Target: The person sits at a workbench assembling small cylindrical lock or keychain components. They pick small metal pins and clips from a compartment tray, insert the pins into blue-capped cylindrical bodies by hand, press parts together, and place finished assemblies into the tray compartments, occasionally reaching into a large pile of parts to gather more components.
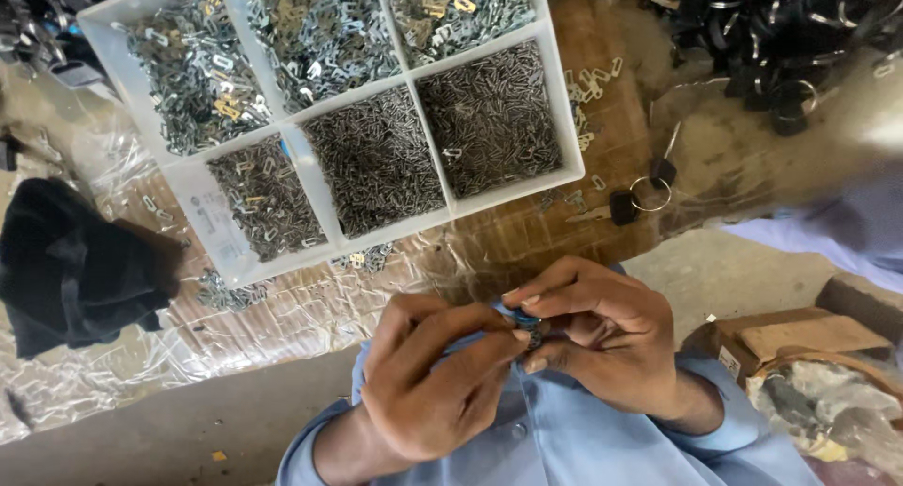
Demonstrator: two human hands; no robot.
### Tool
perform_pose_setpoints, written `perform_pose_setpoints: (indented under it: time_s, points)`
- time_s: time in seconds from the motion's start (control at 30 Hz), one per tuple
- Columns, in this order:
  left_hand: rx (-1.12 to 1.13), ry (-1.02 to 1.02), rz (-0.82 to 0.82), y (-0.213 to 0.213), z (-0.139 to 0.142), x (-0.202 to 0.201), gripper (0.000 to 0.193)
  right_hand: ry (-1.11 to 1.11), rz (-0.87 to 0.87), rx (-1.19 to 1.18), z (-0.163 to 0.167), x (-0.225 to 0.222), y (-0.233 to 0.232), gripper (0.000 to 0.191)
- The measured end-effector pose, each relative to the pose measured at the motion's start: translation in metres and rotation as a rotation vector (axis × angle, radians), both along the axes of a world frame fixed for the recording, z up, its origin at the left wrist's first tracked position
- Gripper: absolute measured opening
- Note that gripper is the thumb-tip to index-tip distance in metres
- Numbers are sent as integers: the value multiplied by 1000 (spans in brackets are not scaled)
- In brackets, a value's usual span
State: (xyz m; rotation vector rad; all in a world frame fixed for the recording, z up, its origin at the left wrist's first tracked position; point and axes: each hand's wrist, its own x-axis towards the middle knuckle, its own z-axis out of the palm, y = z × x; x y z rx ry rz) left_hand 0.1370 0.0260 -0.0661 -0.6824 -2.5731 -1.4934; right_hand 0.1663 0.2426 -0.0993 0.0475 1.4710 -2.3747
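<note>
Head view: both hands' fingers (531, 309) around a small metal part (533, 336).

— What sort of place are you sitting in?

— You are in a small workshop where lock or key parts get put together. In front of you lies a white divided tray (202, 208), its compartments full of tiny metal pins and flat stamped plates. It rests on a worn brown board (602, 63) wrapped in crinkled plastic sheet (103, 354). A heap of black keys (781, 34) lies at the far corner, and cardboard boxes (800, 340) stand beside you.
</note>
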Motion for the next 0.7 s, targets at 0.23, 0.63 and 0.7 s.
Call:
perform_pose_setpoints:
  time_s: [0.23,0.63,0.7]
  points:
    - [121,-345,-103,-4,5,0,31,198,171,56,-7,1,10,39]
    - [-484,219,-67,34,-12,-16,29,-99,-119,76,4,19,49,44]
    - [-327,180,-181,21,-14,-11,23,-95,-95,36,2,14,45,45]
